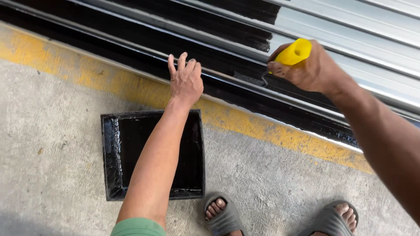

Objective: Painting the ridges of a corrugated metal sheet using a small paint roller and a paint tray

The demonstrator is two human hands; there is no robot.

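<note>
A person crouches on a concrete floor (pixel 52 131) in front of a ribbed metal shutter (pixel 350 39), seen from above. The right hand (pixel 313 70) is wrapped tightly around the yellow handle (pixel 295 52) of a paint roller, whose thin metal neck (pixel 264 78) dips toward the shutter's lower ribs; the roller head itself is hidden, so whether it is touching cannot be told. The left hand (pixel 186 81) rests flat, fingers loosely spread and holding nothing, at the foot of the shutter where it meets a yellow painted strip (pixel 262 131). The left part of the shutter is glossy black with wet-looking paint (pixel 175 35); the right part is bare grey. A black paint tray (pixel 111 153) sits on the floor just under the left forearm, near two feet in grey sandals (pixel 225 216). Risks, as a judgement: the braced palm lies close to fresh paint and could smear it; the forearm hanging over the tray could brush its coated rim; a shifted foot could knock the tray; drips could mark the yellow strip.
</note>
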